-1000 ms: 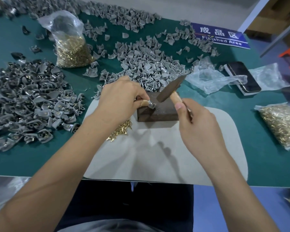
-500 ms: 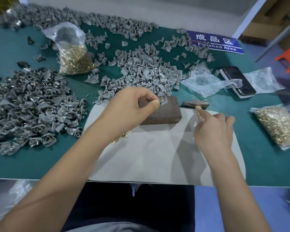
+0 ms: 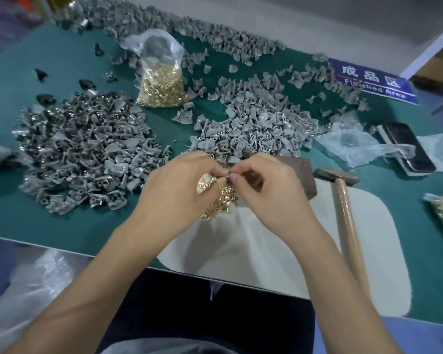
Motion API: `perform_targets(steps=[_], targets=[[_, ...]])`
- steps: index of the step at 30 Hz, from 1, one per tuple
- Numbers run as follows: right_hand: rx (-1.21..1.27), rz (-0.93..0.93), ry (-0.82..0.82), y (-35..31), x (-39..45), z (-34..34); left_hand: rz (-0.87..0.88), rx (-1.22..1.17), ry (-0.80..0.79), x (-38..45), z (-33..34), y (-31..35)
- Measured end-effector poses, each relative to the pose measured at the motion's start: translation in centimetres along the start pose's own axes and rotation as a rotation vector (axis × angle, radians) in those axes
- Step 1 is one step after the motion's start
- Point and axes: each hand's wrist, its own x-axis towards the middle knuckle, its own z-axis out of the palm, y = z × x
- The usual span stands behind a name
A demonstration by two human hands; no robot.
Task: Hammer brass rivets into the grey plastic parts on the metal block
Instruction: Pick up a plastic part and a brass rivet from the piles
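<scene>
Pinching one small grey plastic part (image 3: 227,172), left hand (image 3: 179,190) and right hand (image 3: 269,190) grip above glinting brass rivets (image 3: 219,204).

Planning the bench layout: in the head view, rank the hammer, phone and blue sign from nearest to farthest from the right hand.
From the right hand:
1. Hammer, lying just to its right on the mat.
2. Phone, farther right and back.
3. Blue sign, at the table's far right edge.

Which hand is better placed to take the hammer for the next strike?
Probably the right hand. The hammer lies free on its side, right of the metal block. The left hand is farther away, pinching the small part at the fingertips.
</scene>
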Motion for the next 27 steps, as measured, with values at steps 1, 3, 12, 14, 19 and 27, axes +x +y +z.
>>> perform_targets(steps=[1, 3, 12, 14, 19, 27], targets=[[-0.063, -0.023, -0.019, -0.4, 0.6, 0.6, -0.015, 0.024, 0.013, -0.1, -0.4, -0.6], [-0.134, -0.062, -0.044, -1.3, 1.8, 2.0, -0.052, 0.084, 0.027, -0.2, -1.2, -2.0], [-0.272, -0.232, -0.182, -5.7, 7.0, 9.7, -0.223, 0.239, 0.113, -1.8, -4.9, -8.5], [-0.282, -0.238, -0.235, -6.3, 7.7, 10.7, -0.24, 0.249, 0.122, -2.2, -5.4, -9.5], [-0.25, -0.251, -0.298, -6.7, 8.2, 11.6, -0.255, 0.208, 0.191, -3.0, -4.7, -10.3], [-0.256, -0.109, -0.156, -1.9, 6.6, 5.6, 0.006, -0.06, -0.035, -2.5, -2.2, -6.2]])
